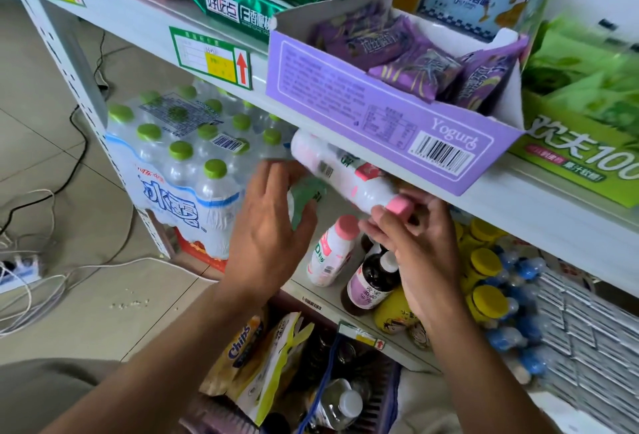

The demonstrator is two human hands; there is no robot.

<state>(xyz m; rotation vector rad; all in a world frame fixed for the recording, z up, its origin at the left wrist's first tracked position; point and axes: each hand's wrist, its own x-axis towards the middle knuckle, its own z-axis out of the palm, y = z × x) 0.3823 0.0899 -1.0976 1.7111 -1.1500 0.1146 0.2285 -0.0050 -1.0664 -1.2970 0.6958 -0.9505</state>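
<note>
White metal shelving (145, 19) fills the right; pale tiled floor (41, 143) left, cables (103, 265) trailing to a power strip (20, 269).

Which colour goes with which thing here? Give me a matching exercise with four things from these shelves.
Things:
1. tilted bottle held by the right hand
2. water pack
3. Yogurt box
4. row of jars

Colours:
A. green caps
B. purple
C. pink cap
D. yellow lids

Pairs: 1-C, 2-A, 3-B, 4-D
</note>
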